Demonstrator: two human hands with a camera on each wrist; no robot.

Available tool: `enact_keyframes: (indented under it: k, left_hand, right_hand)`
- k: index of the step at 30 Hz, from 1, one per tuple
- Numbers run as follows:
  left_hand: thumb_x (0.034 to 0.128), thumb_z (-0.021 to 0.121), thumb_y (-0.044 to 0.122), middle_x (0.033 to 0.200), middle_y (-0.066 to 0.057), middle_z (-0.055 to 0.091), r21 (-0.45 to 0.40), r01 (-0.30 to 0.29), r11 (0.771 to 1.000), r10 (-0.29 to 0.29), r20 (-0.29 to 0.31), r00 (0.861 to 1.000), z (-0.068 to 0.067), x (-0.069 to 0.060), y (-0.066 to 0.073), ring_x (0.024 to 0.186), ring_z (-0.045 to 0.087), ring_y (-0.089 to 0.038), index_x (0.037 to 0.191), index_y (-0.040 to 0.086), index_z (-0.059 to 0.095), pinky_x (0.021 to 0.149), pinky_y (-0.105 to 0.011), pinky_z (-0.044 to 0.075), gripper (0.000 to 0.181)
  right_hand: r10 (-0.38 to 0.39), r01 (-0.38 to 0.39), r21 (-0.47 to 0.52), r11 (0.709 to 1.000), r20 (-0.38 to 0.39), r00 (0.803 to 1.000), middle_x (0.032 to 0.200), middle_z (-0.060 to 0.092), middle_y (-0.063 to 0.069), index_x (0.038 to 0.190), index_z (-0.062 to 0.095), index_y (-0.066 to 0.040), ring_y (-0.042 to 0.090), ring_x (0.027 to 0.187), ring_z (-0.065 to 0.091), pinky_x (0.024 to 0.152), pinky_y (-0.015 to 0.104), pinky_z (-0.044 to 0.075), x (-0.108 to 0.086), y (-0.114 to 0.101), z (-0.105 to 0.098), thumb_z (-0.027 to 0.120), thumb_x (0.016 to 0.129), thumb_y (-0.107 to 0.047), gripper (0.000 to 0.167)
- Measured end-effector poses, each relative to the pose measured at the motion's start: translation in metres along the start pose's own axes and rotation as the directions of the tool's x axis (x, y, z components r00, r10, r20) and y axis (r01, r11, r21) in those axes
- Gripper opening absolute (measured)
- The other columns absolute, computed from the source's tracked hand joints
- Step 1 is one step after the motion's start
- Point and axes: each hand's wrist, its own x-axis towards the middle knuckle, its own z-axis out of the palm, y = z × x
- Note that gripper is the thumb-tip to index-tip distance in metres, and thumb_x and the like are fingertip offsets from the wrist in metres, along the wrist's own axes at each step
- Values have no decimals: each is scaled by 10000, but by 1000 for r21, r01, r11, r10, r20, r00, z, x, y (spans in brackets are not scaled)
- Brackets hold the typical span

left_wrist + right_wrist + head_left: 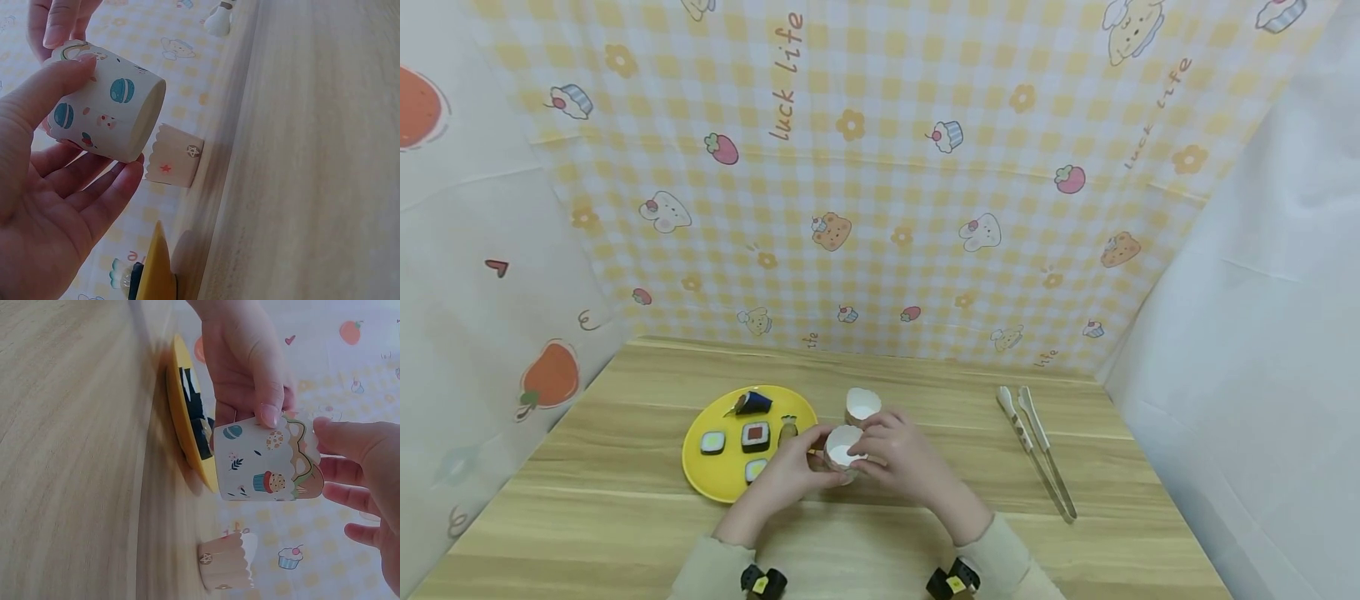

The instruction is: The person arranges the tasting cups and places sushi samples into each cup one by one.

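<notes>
A white paper baking cup [844, 447] printed with macarons and cupcakes is held just above the table, beside the yellow plate. My left hand [796, 469] grips it, with the thumb [75, 72] on one side of its wall and the fingers [94, 194] around the other. At its scalloped rim is my right hand [898, 457], thumb [340, 434] and fingers pinching the edge. The cup's mouth faces my right hand in the right wrist view. Behind it stands a second, pinkish paper cup [174, 156] with star prints, upright on the table.
The yellow plate [700, 477] on the left bears several toy sushi pieces [756, 436] and a dark cone-shaped roll [752, 403]. Metal tongs [1043, 458] with white tips lie spread on the right. A patterned cloth [880, 183] stands along the table's back edge.
</notes>
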Motion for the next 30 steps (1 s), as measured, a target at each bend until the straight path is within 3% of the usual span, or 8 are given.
enact_keyframes:
  k: [10,20,30]
  left_hand:
    - [744,837,290,1124,-38,606,-1,9,1000,-9,9,1000,-1,0,1,942,583,-173,1279,78,541,812,-376,533,646]
    - [755,828,144,1148,-95,602,7,11,1000,-11,7,1000,1,1,2,941,572,-219,1278,-13,524,788,-437,526,625]
    - [740,840,287,1117,-35,610,-7,7,1000,-7,8,1000,0,0,-1,930,584,-163,1270,76,550,786,-321,536,640]
  right_hand:
    - [-10,11,-49,999,17,1000,892,695,-110,871,749,-191,197,1074,581,990,411,391,0,-3,4,748,840,-249,66]
    - [-38,38,-85,996,3,999,842,688,-116,823,739,-188,166,1069,577,999,406,385,-1,-3,8,743,847,-237,54]
    - [-36,36,-86,996,4,999,871,682,-87,818,721,-176,158,1082,569,1016,413,378,-2,-6,8,748,840,-208,48]
